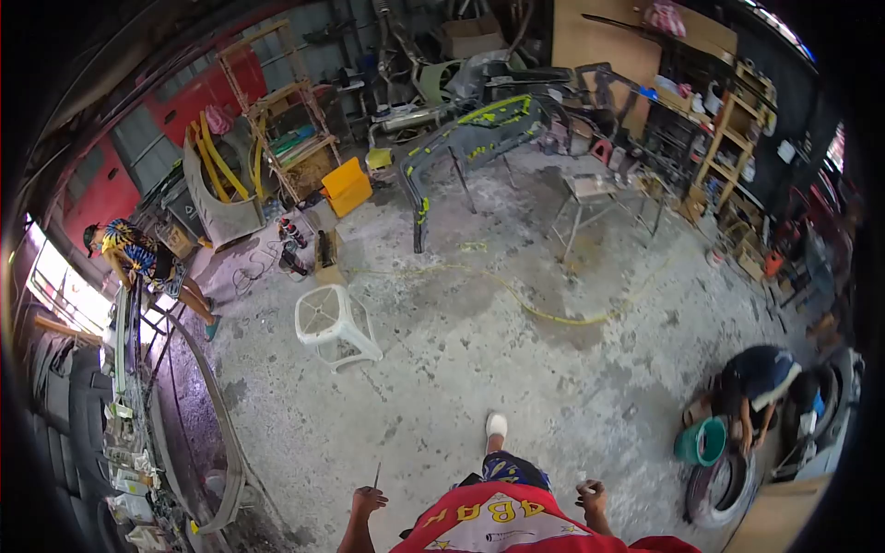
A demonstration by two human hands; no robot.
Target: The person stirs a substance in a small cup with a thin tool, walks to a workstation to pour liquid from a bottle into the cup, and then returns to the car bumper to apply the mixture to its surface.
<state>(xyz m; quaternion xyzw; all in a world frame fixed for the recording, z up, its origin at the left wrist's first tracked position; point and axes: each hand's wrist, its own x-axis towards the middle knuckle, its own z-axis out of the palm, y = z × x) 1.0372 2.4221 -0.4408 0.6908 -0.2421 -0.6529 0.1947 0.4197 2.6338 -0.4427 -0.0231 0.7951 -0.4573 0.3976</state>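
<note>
Low in the view, my left hand [370, 500] is closed round a thin, upright tool [377, 475], too small to name. On the other side of the red shirt [502, 518], my right hand [591, 495] has curled fingers, with a small pale thing at the fingertips that I cannot make out. Both hands are held out at the sides of my body, above the grey floor. One white shoe [497, 425] shows ahead of me. A white plastic stool [338, 324] stands farther forward on the left.
A yellow hose [553, 318] crosses the floor. Beyond it, a bumper with yellow-green patches [479, 134] rests on stands beside a small table [595, 191]. One person bends at the left; another crouches at the right by a tire [721, 491] and a green bucket [701, 441].
</note>
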